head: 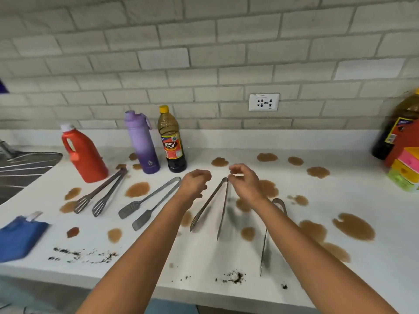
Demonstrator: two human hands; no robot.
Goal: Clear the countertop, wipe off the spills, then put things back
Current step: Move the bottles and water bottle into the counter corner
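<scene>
Reaching over the white countertop (226, 141) with both arms. Right hand (246, 181) pinches the hinge end of a pair of plain steel tongs (212, 206); the tongs look lifted, arms spread toward the near edge, slightly blurred. Left hand (195, 183) hovers just beside it, fingers loosely curled, holding nothing I can see.

Other tools flat on the counter: slotted tongs (102, 192) at left, spatula-tip tongs (148, 201) next to them, and a fourth pair (268, 234) at right, partly hidden under the right forearm.

Along the back, left to right: red jug (85, 155), purple flask (141, 143), dark sauce bottle with yellow cap (172, 143), all upright, near each other.

Brown spills (353, 226) scattered across the whole surface, biggest at right. Dark crumbs (234, 276) along the front edge, more at (84, 253).

Blue cloth (19, 235) at the near left corner. Stack of coloured sponges (405, 171) at far right, large oil bottle (394, 130) behind it. Sink (20, 168) at far left. Wall socket (263, 102) on the brick backsplash.
</scene>
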